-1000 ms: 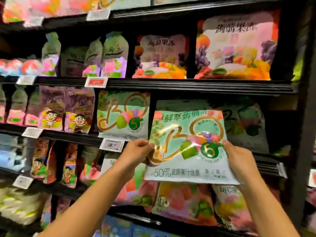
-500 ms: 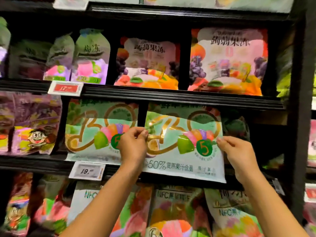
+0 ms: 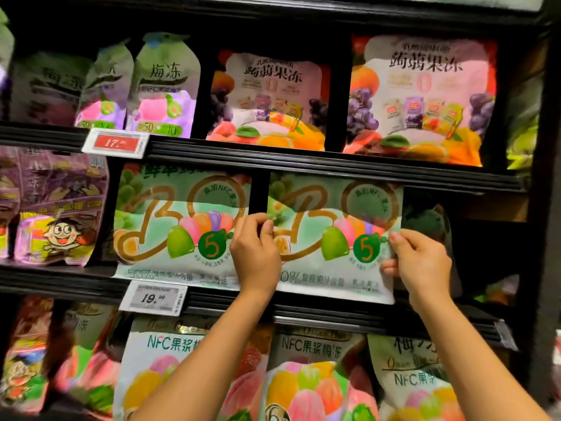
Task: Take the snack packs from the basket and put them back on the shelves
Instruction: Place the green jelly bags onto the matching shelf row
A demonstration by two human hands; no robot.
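Green snack pack (image 3: 334, 238): upright on the middle shelf (image 3: 334, 165), at 3 o'clock of a matching pack (image 3: 179, 226); a second ago it was held out in front of the shelf edge, lower. Left hand (image 3: 255, 253): fingers pinch the pack's left edge. Right hand (image 3: 420, 262): fingers pinch its right edge. Price tag (image 3: 153, 297): at 7 o'clock of the pack.

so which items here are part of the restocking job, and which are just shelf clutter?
In play:
- green snack pack, held at its side edges
- left hand
- right hand
- middle shelf

Just there:
- matching green pack beside it
- price tag 19.99
- price tag 17
- fruit jelly bags above
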